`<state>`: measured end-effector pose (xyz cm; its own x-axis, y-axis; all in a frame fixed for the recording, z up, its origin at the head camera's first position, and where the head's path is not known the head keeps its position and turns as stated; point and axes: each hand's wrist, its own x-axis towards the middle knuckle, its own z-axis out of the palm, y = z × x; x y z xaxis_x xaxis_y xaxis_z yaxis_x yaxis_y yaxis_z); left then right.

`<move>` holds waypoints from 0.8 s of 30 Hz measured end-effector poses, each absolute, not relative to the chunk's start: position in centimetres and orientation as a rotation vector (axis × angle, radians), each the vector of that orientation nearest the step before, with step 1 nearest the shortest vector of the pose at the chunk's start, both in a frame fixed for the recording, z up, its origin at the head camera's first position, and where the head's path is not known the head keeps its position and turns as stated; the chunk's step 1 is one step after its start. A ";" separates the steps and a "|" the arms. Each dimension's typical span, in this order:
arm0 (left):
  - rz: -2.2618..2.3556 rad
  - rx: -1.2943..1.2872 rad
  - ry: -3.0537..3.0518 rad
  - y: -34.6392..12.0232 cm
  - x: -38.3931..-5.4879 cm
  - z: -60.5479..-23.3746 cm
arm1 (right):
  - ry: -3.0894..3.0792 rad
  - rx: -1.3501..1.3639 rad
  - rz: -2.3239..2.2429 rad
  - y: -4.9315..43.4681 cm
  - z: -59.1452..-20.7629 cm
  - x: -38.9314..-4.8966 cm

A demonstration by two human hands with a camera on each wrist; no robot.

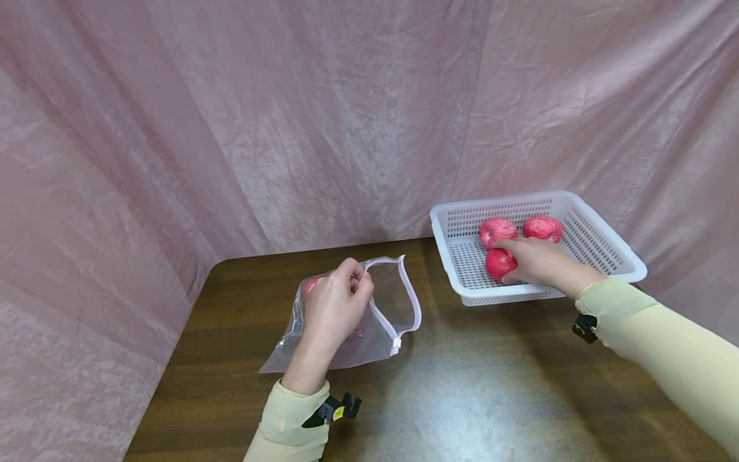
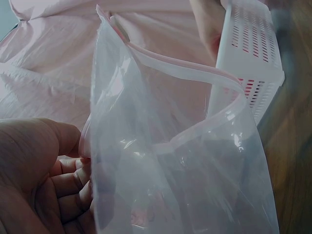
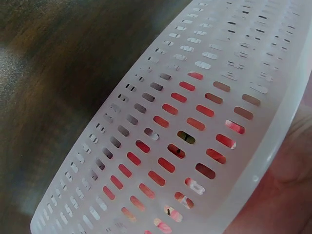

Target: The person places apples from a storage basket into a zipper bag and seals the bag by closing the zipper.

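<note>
My left hand (image 1: 336,305) pinches the rim of a clear zip bag (image 1: 369,343), and the bag's mouth gapes toward the right. Something red (image 1: 310,287) shows through the plastic beside that hand. In the left wrist view, the bag (image 2: 185,185) fills the middle, its pink-edged seal (image 2: 183,68) spread apart. Over the white basket (image 1: 606,247), my right hand (image 1: 537,260) reaches in and grips the nearest red apple (image 1: 499,264) with thumb and fingers. Two more apples, one left (image 1: 497,231) and one right (image 1: 543,227), lie behind it.
The basket's slotted wall (image 3: 161,126) fills much of the right wrist view, with red showing through the slots. Both bag and basket rest on a dark wooden table (image 1: 231,333). A pink curtain (image 1: 346,128) hangs behind and to the left.
</note>
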<state>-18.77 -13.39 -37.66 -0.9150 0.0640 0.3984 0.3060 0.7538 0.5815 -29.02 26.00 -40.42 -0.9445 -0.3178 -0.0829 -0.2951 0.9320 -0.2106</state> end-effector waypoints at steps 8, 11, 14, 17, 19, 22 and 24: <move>-0.954 -0.279 -2.596 -13.4 -18.7 -37.6 | 2.998 -0.491 -0.306 26.0 -40.6 -29.2; -0.955 -0.280 -2.596 -13.4 -18.7 -37.6 | 3.014 -0.518 -0.297 26.1 -40.7 -29.3; -0.954 -0.281 -2.596 -13.4 -18.7 -37.6 | 3.024 -0.535 -0.287 26.2 -40.8 -29.3; -0.955 -0.283 -2.596 -13.4 -18.7 -37.5 | 3.036 -0.558 -0.281 26.2 -40.9 -29.3; -0.957 -0.280 -2.597 -13.4 -18.7 -37.6 | 3.042 -0.572 -0.279 26.3 -41.0 -29.4; -0.956 -0.275 -2.598 -13.4 -18.7 -37.6 | 3.049 -0.578 -0.284 26.4 -41.1 -29.4; -0.954 -0.273 -2.600 -13.4 -18.7 -37.6 | 3.048 -0.570 -0.287 26.4 -41.1 -29.4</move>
<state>-18.70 -13.39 -37.58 -0.9177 0.0570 0.3932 0.2978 0.7540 0.5856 -29.38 26.38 -41.06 -0.9327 -0.3605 0.0069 -0.3555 0.9162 -0.1851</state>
